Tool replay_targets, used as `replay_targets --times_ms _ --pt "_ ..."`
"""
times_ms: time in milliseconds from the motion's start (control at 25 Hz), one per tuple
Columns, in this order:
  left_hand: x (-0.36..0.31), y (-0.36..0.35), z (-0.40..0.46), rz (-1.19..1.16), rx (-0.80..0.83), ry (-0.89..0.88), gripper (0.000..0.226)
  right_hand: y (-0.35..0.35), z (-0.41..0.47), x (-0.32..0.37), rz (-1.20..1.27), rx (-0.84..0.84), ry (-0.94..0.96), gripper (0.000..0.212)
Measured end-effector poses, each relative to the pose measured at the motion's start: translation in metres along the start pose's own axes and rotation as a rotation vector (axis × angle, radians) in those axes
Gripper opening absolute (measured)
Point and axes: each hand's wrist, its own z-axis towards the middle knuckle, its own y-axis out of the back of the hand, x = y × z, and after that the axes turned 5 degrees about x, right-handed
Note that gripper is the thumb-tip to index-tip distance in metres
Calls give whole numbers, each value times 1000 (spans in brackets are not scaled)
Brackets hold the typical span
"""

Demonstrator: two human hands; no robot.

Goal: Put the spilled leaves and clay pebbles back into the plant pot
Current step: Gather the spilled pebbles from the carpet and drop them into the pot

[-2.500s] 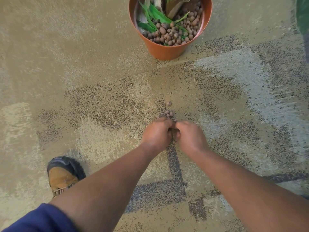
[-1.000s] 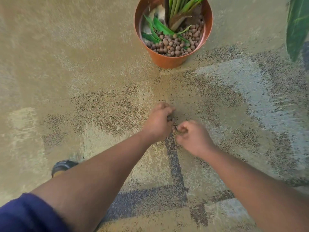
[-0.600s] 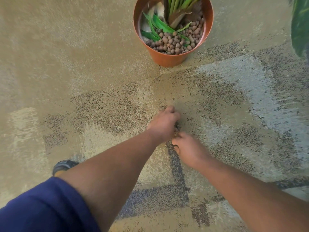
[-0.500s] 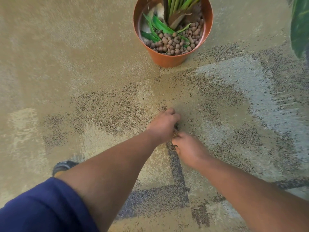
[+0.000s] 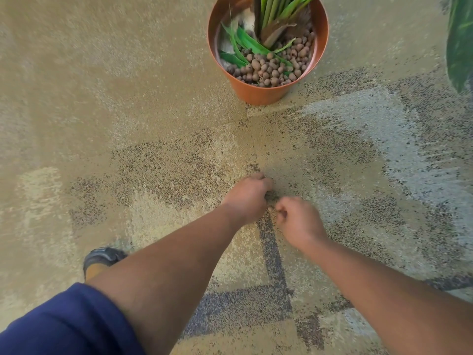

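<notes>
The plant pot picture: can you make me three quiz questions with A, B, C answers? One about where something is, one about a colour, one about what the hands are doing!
1. Where is the plant pot compared with the hands?
A. Beyond them, farther from the person
B. Between the two arms
C. Behind the shoe

2. What colour is the pot?
A. Blue
B. Orange-brown
C. White

3. How are the left hand and right hand held?
A. Flat and wide open
B. Lifted over the pot
C. Curled, low at the carpet, close together

Answers:
1 A, the pot stands at the top of the view, past both hands.
2 B, its wall and rim are orange-brown.
3 C, both hands have bent fingers and nearly meet down at the carpet.
</notes>
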Motion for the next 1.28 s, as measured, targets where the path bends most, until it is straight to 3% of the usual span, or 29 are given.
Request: replay_targets --times_ms 120,280,480,720,880,1040,1120,1280 --pt "3 -1 -4 -133 -70 96 19 7 11 -2 231 -128 -103 20" --pt "7 -5 -10 -244 -133 222 18 12 17 5 93 -47 -7 32" --pt "7 -4 -10 -150 -121 160 20 22 20 14 -121 -26 63 7" --pt "3 -5 -10 -14 -95 57 20 21 23 19 -213 17 97 5" --pt "5 5 -3 -149 -43 151 21 33 26 25 316 -101 -181 14" --pt "-5 34 -2 -756 -145 374 17 83 26 56 906 -249 -205 18" --pt "-20 66 -4 -995 -246 326 17 117 28 73 1082 -305 -121 17" --pt "-47 146 3 -1131 -478 23 19 169 41 95 1207 -400 43 15"
